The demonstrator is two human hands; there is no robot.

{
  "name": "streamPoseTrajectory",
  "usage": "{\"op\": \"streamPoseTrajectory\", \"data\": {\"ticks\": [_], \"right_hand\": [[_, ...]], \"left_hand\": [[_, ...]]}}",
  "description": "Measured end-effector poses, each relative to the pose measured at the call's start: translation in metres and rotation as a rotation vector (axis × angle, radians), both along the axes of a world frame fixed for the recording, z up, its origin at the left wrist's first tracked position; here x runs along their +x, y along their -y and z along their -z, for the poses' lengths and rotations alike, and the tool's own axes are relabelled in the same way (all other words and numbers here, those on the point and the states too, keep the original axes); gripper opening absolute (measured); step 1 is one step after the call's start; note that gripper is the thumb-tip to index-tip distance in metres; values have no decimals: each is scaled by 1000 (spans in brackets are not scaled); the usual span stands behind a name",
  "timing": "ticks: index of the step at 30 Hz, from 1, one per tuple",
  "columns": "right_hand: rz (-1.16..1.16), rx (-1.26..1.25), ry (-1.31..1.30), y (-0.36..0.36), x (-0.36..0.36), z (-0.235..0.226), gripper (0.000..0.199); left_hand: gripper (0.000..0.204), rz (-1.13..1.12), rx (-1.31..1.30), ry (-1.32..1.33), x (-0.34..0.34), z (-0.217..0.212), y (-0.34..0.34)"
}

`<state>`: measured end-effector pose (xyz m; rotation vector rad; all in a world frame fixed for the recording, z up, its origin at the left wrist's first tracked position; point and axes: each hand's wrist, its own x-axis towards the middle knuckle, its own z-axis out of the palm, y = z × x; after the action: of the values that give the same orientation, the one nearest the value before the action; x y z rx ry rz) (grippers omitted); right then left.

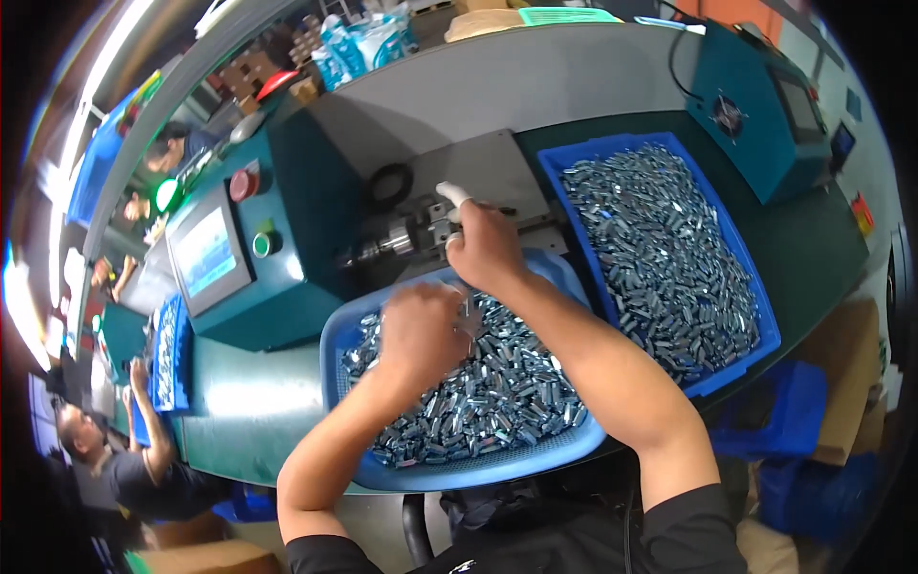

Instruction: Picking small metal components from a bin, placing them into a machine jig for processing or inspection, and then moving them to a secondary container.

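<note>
My right hand (486,247) reaches to the metal holding fixture (440,222) of a bench machine, white covers on its fingertips. Its fingers close around the fixture's right side; what they pinch there is hidden. Facing the fixture from the left is a shiny round spindle (397,239). Over a light blue basket (478,471) hangs my left hand (421,330), smeared by motion, so its fingers and anything in them cannot be made out. Small silvery metal parts (478,411) fill the basket, which sits at the bench's front edge.
A darker blue tray (703,385) heaped with similar parts lies to the right. The green machine housing (258,239) with a screen stands left; another green box (755,115) is at the far right. A low grey partition (535,86) runs behind. Other people work at the far left.
</note>
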<state>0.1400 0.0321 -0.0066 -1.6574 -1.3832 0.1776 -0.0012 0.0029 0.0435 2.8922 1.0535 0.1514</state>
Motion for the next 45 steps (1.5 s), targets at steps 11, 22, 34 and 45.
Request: {"op": "streamPoseTrajectory", "data": {"ticks": [11,22,34,45], "right_hand": [[-391,-238,-40,15,-11,-17,71],[-194,-114,-69,11,-3,-2,63],[-255,-101,-238,4,4,5,57],[-100,-325,360,-20,-7,-46,56]], "left_hand": [[32,239,-111,-123,-12,45,16],[22,323,-232,38,-5,54,21],[20,177,-417,73,-6,50,16],[21,424,-270,218,-9,64,5]]}}
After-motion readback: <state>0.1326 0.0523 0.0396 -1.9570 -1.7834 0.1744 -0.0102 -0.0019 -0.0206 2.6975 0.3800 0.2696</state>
